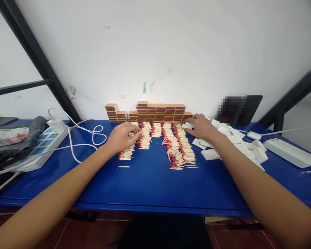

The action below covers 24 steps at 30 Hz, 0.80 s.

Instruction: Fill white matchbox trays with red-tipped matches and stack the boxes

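Note:
My left hand is over the left rows of red-tipped matches, thumb and fingertips drawn together; whatever is between them is too small to make out. At the right end of the matches, my right hand has its thumb and fingers closed around a small white matchbox tray. Just beside that hand lies a loose heap of more white trays. Brown matchbox sleeves are stacked in uneven columns along the wall, behind the matches.
On the left of the blue table are a power strip, looping white cables and a grey plastic bag. A white oblong device lies at the right, with a dark stand-like object behind.

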Tool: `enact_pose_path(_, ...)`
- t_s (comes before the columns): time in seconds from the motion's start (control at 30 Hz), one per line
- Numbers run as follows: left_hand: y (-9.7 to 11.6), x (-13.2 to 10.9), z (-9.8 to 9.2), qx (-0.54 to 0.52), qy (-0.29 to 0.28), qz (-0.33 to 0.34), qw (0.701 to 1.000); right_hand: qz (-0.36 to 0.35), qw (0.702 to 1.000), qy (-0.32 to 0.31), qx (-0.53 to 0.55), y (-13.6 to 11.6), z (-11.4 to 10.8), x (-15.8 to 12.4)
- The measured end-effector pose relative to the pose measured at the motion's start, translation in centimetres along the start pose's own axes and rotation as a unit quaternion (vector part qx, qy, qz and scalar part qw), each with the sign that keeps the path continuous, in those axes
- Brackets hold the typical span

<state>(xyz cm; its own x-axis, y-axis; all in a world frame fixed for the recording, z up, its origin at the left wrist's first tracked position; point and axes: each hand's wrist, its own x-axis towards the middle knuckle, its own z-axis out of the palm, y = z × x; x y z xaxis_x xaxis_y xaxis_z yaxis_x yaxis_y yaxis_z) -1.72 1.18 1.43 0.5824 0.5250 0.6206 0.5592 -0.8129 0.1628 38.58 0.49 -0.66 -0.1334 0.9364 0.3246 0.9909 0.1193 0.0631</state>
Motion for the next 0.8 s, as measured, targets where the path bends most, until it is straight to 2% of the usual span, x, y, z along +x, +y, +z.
enact_pose_path(0.17, 0.1, 0.0, -0.1, 0.002, -0.004, -0.001, 1.0, -0.008, 1.0, -0.016, 0.0, 0.0, 0.0, 0.2)
enact_pose_path(0.33, 0.1, 0.0, -0.1, -0.003, -0.005, -0.005, 1.0, 0.021, 1.0, -0.018, -0.003, 0.0, -0.6, 0.1)
enact_pose_path(0.63, 0.2, 0.1, -0.1, -0.002, 0.002, 0.001, 1.0, 0.106, 0.993, 0.036, -0.042, 1.1, -2.7, -0.8)
enact_pose_path(0.8, 0.1, 0.0, 0.0, -0.002, 0.006, 0.005, 1.0, 0.106, 0.994, 0.032, -0.013, -0.4, -3.2, -1.1)
